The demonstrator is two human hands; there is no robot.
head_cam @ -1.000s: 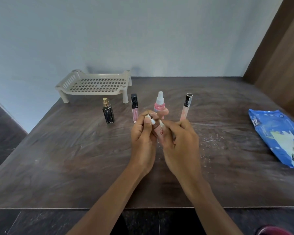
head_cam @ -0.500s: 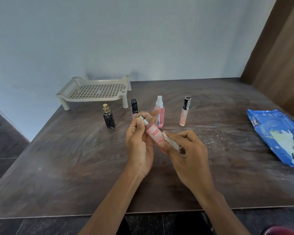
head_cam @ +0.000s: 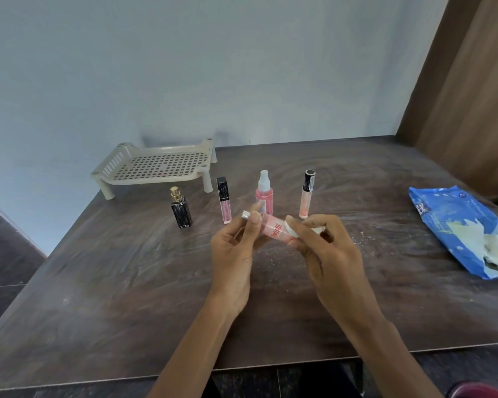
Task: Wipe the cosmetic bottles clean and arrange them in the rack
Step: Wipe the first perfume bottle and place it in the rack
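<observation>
Wiping step underway: pink bottle (head_cam: 273, 231) is gripped by left hand (head_cam: 236, 248), wipe (head_cam: 295, 228) pinched against it by right hand (head_cam: 328, 251); placement in rack (head_cam: 156, 168) is needed next.

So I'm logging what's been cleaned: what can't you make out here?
- Pink bottle: base hidden by right hand and white wipe, head view.
- Its red label: blurred.
- Wipes pack: print too small, right side cut off.
- Cleanliness of the four standing bottles: unreadable.
</observation>
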